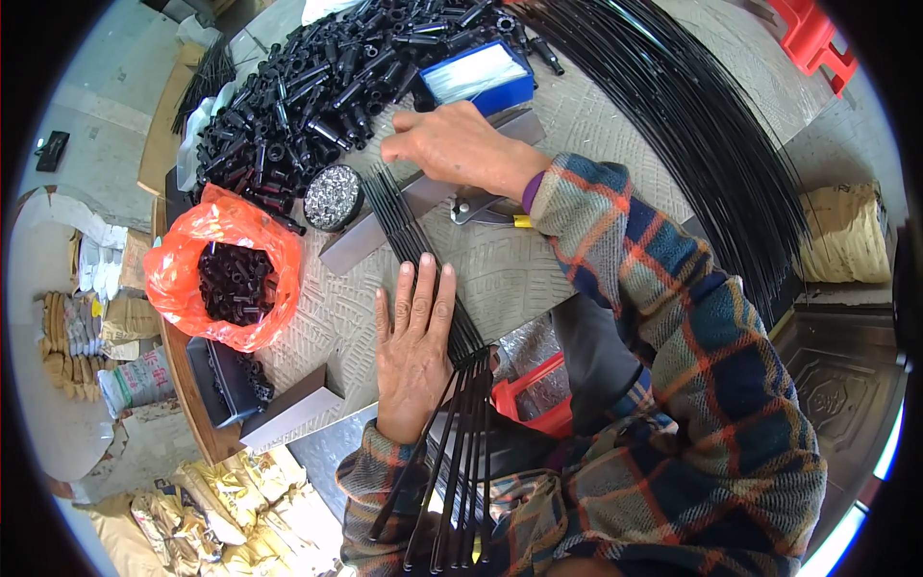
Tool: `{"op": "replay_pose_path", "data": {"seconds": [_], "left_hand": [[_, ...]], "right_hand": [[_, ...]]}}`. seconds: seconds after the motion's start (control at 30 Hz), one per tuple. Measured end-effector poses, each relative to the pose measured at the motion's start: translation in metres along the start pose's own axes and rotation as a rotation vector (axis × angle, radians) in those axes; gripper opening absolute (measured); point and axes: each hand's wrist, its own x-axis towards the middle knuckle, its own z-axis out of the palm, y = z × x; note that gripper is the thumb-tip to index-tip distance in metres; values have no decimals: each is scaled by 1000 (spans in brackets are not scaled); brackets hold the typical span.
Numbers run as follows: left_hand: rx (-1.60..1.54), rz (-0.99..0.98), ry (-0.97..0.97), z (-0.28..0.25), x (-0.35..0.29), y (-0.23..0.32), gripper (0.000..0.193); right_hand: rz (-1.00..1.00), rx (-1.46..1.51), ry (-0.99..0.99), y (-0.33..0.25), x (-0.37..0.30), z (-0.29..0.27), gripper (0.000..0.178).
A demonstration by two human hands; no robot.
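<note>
My left hand lies flat with its fingers stretched out, beside and partly against a row of thin black rods. The rods cross a grey metal angle bar, and their thicker lower ends hang over the table's near edge toward my lap. Above their far tips, my right hand is closed with fingers curled; what it holds, if anything, is hidden. A round black dish of small shiny metal pieces stands left of the tips. Pliers with a yellow-marked handle lie below my right wrist.
Black tubular plastic parts are heaped at the back left, beside a blue box of thin white sticks. An orange-red bag holds small black parts. Long black rods lie along the right. Red stools stand on the floor.
</note>
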Motion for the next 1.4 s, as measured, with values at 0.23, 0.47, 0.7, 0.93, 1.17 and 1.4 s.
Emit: {"op": "replay_pose_path", "data": {"seconds": [0.23,0.47,0.7,0.93,1.17,1.4], "left_hand": [[113,51,-29,5,0,-5,81],[6,50,20,2,-1,-6,86],[-13,4,23,4,-8,-10,83],[-150,31,32,-3,-4,-7,86],[-117,84,57,-2,-1,-7,87],[-55,82,88,11,-14,-18,84]], "right_hand": [[21,61,29,1,-5,2,8],[-36,3,47,-1,-2,2,9],[-67,31,61,-8,1,14,5],[-120,107,81,-6,5,8,6],[-27,-131,49,-8,1,-6,10],[-168,-138,99,-11,4,12,10]]}}
